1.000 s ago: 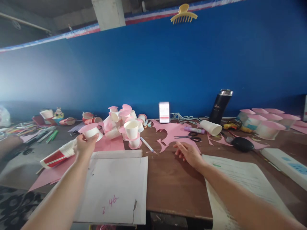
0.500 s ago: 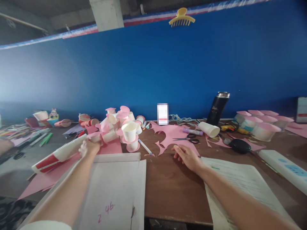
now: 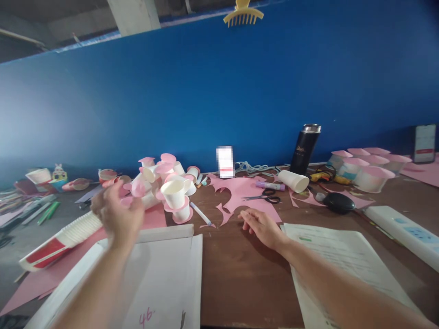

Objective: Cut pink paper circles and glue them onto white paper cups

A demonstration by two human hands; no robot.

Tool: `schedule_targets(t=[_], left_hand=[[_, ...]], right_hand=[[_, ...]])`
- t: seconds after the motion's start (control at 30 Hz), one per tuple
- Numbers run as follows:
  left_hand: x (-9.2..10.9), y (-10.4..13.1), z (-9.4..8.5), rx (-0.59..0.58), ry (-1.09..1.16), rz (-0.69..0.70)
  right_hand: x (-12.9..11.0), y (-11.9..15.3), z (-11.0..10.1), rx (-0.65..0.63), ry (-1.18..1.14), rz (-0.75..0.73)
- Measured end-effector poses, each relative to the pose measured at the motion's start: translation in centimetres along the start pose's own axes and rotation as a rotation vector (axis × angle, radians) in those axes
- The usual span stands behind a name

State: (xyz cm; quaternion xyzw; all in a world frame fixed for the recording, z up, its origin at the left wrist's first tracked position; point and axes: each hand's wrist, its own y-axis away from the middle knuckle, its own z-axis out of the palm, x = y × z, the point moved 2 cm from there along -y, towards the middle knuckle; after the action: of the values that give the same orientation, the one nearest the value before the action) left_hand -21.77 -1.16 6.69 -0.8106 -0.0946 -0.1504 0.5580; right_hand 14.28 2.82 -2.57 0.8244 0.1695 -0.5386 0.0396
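My left hand [image 3: 118, 214] is raised over the open end of a long stack of white paper cups [image 3: 75, 230], thumb apart from the fingers, slightly blurred. I see nothing in its grasp. The stack has a red-printed outer cup and lies tilted on pink paper sheets [image 3: 51, 278]. Loosely curled, my right hand [image 3: 262, 226] rests on the brown table with nothing held. Just beyond it is a cut pink sheet [image 3: 236, 192] with black-handled scissors [image 3: 269, 197]. White cups with pink paper discs [image 3: 176, 194] are heaped between the hands.
A white cup [image 3: 293, 181] lies beside a leaning black flask [image 3: 305, 148]. Lidded cups [image 3: 373, 178] cluster at the right, near a black mouse-like object [image 3: 339, 203] and a power strip [image 3: 404, 233]. A white box [image 3: 168, 274] and printed papers [image 3: 339, 256] lie in front.
My left hand has come off the end of the cup stack, rising and opening its thumb. The camera view has shifted somewhat; my right hand stays resting on the table.
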Motion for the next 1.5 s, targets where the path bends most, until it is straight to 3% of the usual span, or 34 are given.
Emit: schedule_targets(t=[0.07,0.17,0.23,0.27,0.33,0.4,0.5,0.57,0.63,0.7,0.8,0.87,0.9,0.97,1.03,1.1,1.17,1.3,1.4,1.5], left_hand=[[6.7,1.5,-0.4,0.006,0.064,0.245],[15.2,5.3,-0.3,-0.236,0.230,0.530],[18.1,7.3,0.0,-0.337,0.255,0.624],[18.6,7.7,0.1,-0.329,0.257,0.644],[18.0,7.0,0.3,-0.204,0.215,0.552],[15.7,5.1,0.8,-0.105,0.105,0.292],[11.8,2.6,2.1,-0.227,-0.017,-0.068],[10.0,2.2,3.1,-0.353,-0.078,-0.192],[8.9,2.5,3.7,-0.400,-0.113,-0.267],[8.7,3.0,3.8,-0.379,-0.097,-0.289],[9.5,2.8,2.5,-0.199,-0.001,-0.251],[10.6,2.3,1.3,-0.102,0.183,-0.206],[11.2,2.1,1.0,-0.132,0.354,-0.225],[12.9,2.2,1.1,-0.418,0.776,-0.309],[14.8,3.5,1.9,-0.736,0.994,-0.413],[16.7,5.6,3.0,-0.862,0.995,-0.441],[18.4,8.1,4.2,-0.925,0.909,-0.303],[19.2,11.5,5.9,-0.840,0.845,-0.142],[17.1,11.3,6.4,-0.685,0.710,-0.153],[14.8,10.0,6.6,-0.509,0.541,-0.125]], right_hand=[[0.0,0.0,0.0,-0.008,0.010,-0.012],[0.0,0.1,0.0,-0.010,0.029,-0.030],[0.0,0.2,0.0,-0.010,0.034,-0.050],[-0.1,0.2,0.0,-0.012,0.040,-0.060],[-0.2,0.3,-0.1,-0.013,0.061,-0.075],[-0.2,0.3,-0.1,-0.015,0.088,-0.080],[-0.2,0.2,0.0,-0.017,0.119,-0.083],[-0.1,0.2,0.0,-0.016,0.135,-0.077],[0.0,0.2,0.0,-0.008,0.151,-0.074],[0.0,0.2,0.0,0.002,0.162,-0.080],[-0.1,0.3,0.0,0.012,0.155,-0.093],[-0.1,0.4,0.0,0.014,0.140,-0.103],[-0.2,0.4,0.0,0.013,0.127,-0.107],[-0.1,0.3,0.0,0.014,0.079,-0.101],[0.1,0.1,-0.1,0.028,-0.004,-0.065],[0.4,-0.3,-0.4,0.095,-0.101,-0.023],[0.9,-0.7,-0.9,0.228,-0.190,-0.012],[1.8,-1.1,-1.9,0.465,-0.292,0.058],[1.6,-1.0,-2.1,0.500,-0.336,0.104],[0.6,-0.7,-2.1,0.498,-0.376,0.043]])
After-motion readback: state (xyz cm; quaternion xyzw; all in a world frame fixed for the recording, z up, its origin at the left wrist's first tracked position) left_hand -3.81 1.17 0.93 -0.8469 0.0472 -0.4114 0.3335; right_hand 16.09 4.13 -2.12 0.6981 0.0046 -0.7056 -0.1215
